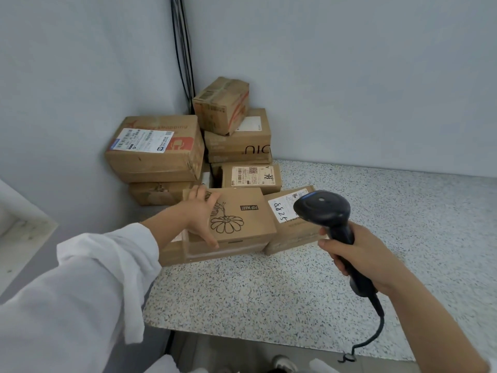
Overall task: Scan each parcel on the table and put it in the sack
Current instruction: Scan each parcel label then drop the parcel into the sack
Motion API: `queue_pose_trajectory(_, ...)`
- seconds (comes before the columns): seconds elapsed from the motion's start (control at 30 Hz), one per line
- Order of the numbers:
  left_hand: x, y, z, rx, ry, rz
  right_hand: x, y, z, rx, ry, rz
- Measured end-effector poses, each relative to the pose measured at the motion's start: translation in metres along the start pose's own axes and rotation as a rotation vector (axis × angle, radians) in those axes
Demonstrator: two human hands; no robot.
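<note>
Several brown cardboard parcels are piled in the table's far left corner. My left hand (200, 215) grips the left side of the nearest one, a flower-printed box (242, 219) marked POP MART, thumb on its front edge and fingers over its top. It lies on a flatter parcel (204, 251). Beside it on the right sits a parcel (287, 227) with a white label reading 5288. My right hand (360, 254) holds a black corded barcode scanner (325, 208) by its handle, its head hanging above that labelled parcel. No sack shows clearly.
A speckled grey table (336, 278) runs to the right and toward me. Larger boxes (156, 149) are stacked against the walls, the top one (222, 105) tilted. Black cables (184, 49) run down the corner. A white object (18, 224) stands at the left edge.
</note>
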State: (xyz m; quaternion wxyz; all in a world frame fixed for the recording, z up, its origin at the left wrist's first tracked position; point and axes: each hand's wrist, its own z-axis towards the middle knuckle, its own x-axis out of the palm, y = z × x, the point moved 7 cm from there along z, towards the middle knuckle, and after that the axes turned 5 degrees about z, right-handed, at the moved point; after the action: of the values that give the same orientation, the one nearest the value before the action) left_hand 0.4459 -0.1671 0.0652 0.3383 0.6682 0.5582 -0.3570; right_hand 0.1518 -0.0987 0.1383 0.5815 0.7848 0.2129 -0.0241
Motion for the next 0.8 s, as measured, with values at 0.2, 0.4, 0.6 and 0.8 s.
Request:
queue_pose_trajectory(0.2,0.008,-0.045,0.021,0.011,-0.113,-0.11,-0.019,-0.01,0.002,0.046,-0.021,0.051)
queue_pose_trajectory(0.4,0.044,-0.09,0.042,-0.03,0.027,-0.427,-0.041,-0.02,-0.001,0.069,-0.049,0.068)
queue_pose_trajectory(0.6,0.072,-0.107,0.043,0.012,0.09,-0.638,-0.055,-0.033,-0.005,0.101,-0.06,0.065)
queue_pose_trajectory(0.8,0.028,-0.092,0.028,0.038,-0.311,-0.42,-0.054,-0.04,-0.006,0.111,-0.053,0.056)
